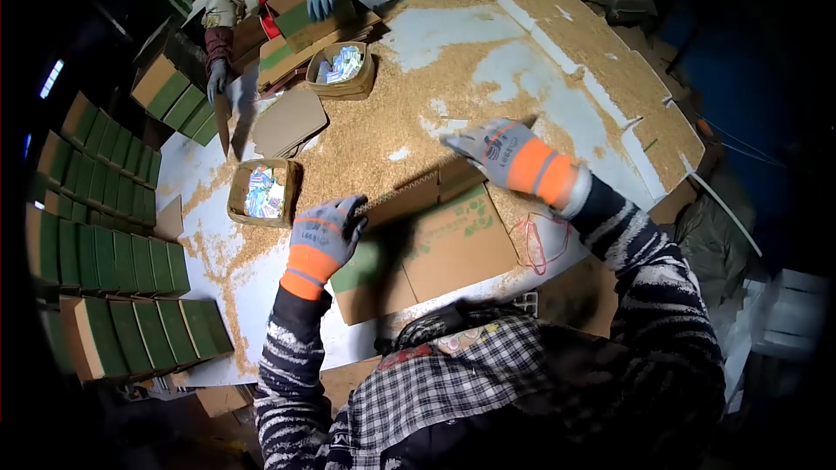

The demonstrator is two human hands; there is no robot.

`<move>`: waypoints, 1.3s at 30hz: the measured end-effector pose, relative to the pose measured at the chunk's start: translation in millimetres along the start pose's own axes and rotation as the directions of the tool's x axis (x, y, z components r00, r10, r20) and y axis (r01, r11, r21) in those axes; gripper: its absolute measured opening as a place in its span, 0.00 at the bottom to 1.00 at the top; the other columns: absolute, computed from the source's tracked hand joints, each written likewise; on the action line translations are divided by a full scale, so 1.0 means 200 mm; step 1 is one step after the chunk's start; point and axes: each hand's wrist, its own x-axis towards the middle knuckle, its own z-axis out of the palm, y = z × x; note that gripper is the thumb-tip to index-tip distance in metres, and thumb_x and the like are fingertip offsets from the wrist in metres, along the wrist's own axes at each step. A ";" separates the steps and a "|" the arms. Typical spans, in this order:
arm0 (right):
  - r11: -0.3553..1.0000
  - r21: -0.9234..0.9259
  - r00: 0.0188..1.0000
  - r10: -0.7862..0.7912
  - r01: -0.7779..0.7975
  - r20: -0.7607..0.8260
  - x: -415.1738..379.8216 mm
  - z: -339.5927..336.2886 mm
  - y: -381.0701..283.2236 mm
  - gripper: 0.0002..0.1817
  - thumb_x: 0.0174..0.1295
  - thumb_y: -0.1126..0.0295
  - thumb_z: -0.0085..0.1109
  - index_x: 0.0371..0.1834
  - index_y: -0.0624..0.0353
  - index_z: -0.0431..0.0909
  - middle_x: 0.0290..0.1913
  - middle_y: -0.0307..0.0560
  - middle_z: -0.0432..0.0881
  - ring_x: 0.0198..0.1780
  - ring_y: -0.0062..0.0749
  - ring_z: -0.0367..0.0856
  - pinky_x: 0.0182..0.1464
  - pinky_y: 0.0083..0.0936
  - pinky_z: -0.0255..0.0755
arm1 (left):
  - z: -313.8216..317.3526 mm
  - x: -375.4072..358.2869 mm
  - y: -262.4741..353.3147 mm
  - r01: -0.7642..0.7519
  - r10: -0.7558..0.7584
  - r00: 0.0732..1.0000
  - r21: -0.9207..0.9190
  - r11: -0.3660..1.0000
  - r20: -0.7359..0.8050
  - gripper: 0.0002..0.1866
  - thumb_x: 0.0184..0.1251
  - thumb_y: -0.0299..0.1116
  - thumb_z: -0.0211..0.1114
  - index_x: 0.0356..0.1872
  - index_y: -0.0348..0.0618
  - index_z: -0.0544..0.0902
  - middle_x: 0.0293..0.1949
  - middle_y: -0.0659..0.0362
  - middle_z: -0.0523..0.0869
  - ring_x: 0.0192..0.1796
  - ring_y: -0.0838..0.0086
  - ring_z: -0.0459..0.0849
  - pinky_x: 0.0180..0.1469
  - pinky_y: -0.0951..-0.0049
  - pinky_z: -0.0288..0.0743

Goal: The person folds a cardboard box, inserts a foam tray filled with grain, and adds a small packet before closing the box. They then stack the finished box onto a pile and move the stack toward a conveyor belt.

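Note:
A cardboard box (461,244) with green printing lies in front of me, its far side partly raised and a serrated edge showing. My left hand (324,231), in a grey and orange glove, is at the box's far left corner, fingers curled round its edge. Over the far right corner is my right hand (501,152), gloved alike, its fingers stretched out to the left above loose brown shreds (409,122). The underside of that hand is hidden. Left of the box stands a basket (293,196) of small colourful packets.
A second packet basket (361,78) stands farther back beside flat brown cardboard pieces (287,122). Across the table, a co-worker's gloved hands (321,0) handle cardboard. Rows of green-and-brown boxes (131,261) line the left. A white-edged tray of shreds (601,78) lies right.

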 end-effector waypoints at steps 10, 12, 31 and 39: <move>0.864 0.325 0.766 -0.102 0.384 -0.635 -0.12 0.14 0.00 0.05 0.49 0.61 0.62 0.29 0.45 0.80 0.30 0.34 0.80 0.37 0.35 0.78 0.52 0.36 0.68 | -0.16 0.29 -0.30 0.124 -0.115 0.914 0.003 0.992 0.390 0.24 0.72 0.48 0.54 0.59 0.41 0.76 0.52 0.43 0.82 0.57 0.47 0.78 0.59 0.57 0.71; 0.687 0.484 0.710 -0.064 0.541 -0.702 -0.12 -0.01 -0.02 0.05 0.39 0.71 0.56 0.20 0.46 0.80 0.18 0.34 0.74 0.25 0.37 0.74 0.41 0.31 0.69 | -0.22 0.25 -0.37 0.358 -0.278 0.911 -0.247 0.901 0.306 0.26 0.69 0.49 0.60 0.56 0.37 0.78 0.51 0.45 0.84 0.55 0.54 0.82 0.56 0.63 0.74; 0.910 0.390 0.820 0.328 -0.140 -0.470 -0.09 0.28 -0.27 0.32 0.61 0.53 0.58 0.67 0.53 0.67 0.60 0.52 0.73 0.59 0.49 0.70 0.61 0.44 0.64 | 0.24 0.14 0.21 -0.538 0.535 0.843 0.064 0.840 0.062 0.23 0.62 0.46 0.61 0.58 0.57 0.80 0.60 0.52 0.74 0.63 0.52 0.69 0.68 0.54 0.59; 0.839 0.539 0.831 -0.248 -0.072 0.498 -0.25 -0.26 -0.52 0.30 0.67 0.43 0.48 0.70 0.41 0.67 0.63 0.57 0.75 0.63 0.55 0.72 0.66 0.45 0.65 | 0.37 0.14 0.06 -0.372 0.389 0.920 -0.197 0.907 0.053 0.23 0.67 0.37 0.62 0.63 0.49 0.76 0.62 0.54 0.78 0.67 0.58 0.72 0.71 0.56 0.61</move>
